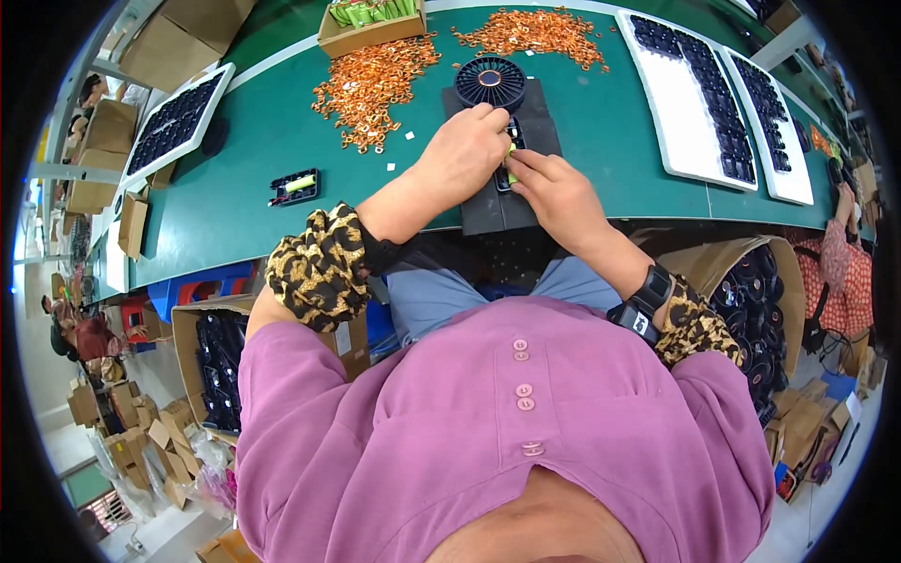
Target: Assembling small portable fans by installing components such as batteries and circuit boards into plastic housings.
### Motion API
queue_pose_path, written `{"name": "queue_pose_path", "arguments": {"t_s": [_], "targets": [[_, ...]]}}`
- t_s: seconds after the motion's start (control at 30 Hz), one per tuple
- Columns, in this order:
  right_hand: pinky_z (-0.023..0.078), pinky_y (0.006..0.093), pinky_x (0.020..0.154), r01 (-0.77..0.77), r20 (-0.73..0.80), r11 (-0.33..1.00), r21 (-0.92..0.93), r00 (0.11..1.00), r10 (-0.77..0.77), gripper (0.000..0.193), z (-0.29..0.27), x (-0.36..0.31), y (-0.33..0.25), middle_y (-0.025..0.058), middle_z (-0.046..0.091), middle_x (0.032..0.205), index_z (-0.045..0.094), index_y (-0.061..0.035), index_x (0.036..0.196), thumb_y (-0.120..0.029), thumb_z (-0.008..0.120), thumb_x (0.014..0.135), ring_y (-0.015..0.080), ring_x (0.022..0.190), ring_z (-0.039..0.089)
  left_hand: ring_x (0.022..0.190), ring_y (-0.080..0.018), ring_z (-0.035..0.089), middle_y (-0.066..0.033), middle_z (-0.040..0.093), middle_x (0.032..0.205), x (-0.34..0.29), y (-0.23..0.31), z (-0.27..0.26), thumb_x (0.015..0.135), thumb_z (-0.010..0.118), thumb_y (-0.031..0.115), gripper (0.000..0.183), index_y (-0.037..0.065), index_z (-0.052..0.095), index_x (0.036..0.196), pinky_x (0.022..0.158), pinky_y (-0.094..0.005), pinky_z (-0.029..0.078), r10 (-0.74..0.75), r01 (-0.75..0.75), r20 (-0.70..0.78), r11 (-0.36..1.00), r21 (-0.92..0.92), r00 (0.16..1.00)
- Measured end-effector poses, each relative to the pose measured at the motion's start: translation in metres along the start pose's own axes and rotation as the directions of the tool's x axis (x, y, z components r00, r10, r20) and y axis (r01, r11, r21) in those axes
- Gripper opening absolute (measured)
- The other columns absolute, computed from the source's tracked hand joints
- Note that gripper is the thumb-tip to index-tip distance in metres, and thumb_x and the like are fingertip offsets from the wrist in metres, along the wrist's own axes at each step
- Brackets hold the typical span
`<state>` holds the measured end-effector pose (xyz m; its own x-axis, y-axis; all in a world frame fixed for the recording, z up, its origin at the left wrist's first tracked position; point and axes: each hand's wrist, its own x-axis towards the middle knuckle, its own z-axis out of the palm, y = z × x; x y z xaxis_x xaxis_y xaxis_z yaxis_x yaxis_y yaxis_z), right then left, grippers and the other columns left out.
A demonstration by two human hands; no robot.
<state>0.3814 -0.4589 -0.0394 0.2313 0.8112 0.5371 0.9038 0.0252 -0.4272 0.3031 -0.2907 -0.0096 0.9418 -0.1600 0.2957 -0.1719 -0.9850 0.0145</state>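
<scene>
A black handheld fan (490, 84) lies on a dark mat (488, 214), its round grille pointing away from me and its opened handle toward me. My left hand (466, 152) is closed at the handle just below the grille, its fingertips bent down. From the other side, my right hand (560, 194) pinches at a yellow-green battery (512, 155) in the handle. Fingers cover much of the handle's inside, so small parts there are hidden. To the left, a black handle shell (294, 187) holds another yellow-green battery and lies apart from both hands.
Two heaps of small orange-copper rings (375, 89) spread over the green table (239, 225). Behind the left heap stands a cardboard box (371, 33) of green batteries. White trays (690, 159) of black parts lie right, another left. Boxes of black fans (751, 300) flank me below the table edge.
</scene>
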Motion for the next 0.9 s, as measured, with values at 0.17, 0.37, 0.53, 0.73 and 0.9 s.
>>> {"name": "queue_pose_path", "arguments": {"t_s": [0.17,0.37,0.53,0.73,0.9], "targets": [[0.050,0.0345,0.072,0.025,0.051,0.991,-0.130,0.999,-0.018,0.029,-0.002,0.004,-0.002,0.0081,0.058,0.104,0.059,-0.0009,0.103,-0.013,0.063,0.078,0.0238,0.086,0.057,0.092,-0.0262,0.055,-0.0092,0.056,0.094,-0.013,-0.004,0.009,0.070,0.058,0.003,0.020,0.004,0.064,0.089,0.078,-0.0343,0.047,-0.102,0.080,-0.101,0.977,-0.197,0.990],[0.049,0.0353,0.075,-0.046,0.056,0.996,-0.073,0.997,0.050,0.024,-0.001,0.005,-0.005,0.0095,0.058,0.104,0.061,-0.0009,0.101,-0.010,0.063,0.079,0.0265,0.088,0.059,0.092,-0.0269,0.053,-0.0081,0.055,0.097,-0.019,-0.007,0.004,0.069,0.058,-0.001,0.031,0.006,0.063,0.099,0.080,-0.0360,0.045,-0.037,0.025,-0.110,0.994,-0.111,0.993],[0.050,0.0354,0.073,-0.103,0.082,0.994,-0.026,0.991,0.105,0.021,-0.001,0.006,-0.003,0.0074,0.058,0.102,0.061,-0.0029,0.099,-0.011,0.062,0.080,0.0266,0.088,0.060,0.093,-0.0268,0.052,-0.0071,0.055,0.098,-0.017,-0.005,0.000,0.069,0.058,-0.002,0.032,0.008,0.064,0.099,0.081,-0.0361,0.043,-0.104,0.097,-0.050,0.989,-0.114,0.993],[0.051,0.0367,0.069,-0.071,0.041,0.997,-0.039,0.996,0.073,0.022,0.003,0.005,-0.001,0.0080,0.057,0.099,0.060,-0.0017,0.098,-0.014,0.062,0.080,0.0261,0.085,0.060,0.088,-0.0263,0.056,-0.0081,0.059,0.094,-0.031,-0.001,0.001,0.072,0.058,0.000,0.022,0.007,0.064,0.092,0.075,-0.0356,0.045,-0.239,0.133,-0.232,0.908,-0.397,0.943],[0.051,0.0368,0.069,-0.069,0.029,0.997,-0.038,0.997,0.070,0.022,0.002,0.005,-0.002,0.0084,0.057,0.099,0.059,-0.0008,0.098,-0.014,0.061,0.080,0.0262,0.084,0.060,0.089,-0.0279,0.058,-0.0096,0.060,0.095,-0.045,0.009,-0.004,0.074,0.060,-0.001,0.022,0.006,0.063,0.095,0.077,-0.0350,0.047,-0.068,0.004,-0.200,0.953,-0.302,0.978]]}}
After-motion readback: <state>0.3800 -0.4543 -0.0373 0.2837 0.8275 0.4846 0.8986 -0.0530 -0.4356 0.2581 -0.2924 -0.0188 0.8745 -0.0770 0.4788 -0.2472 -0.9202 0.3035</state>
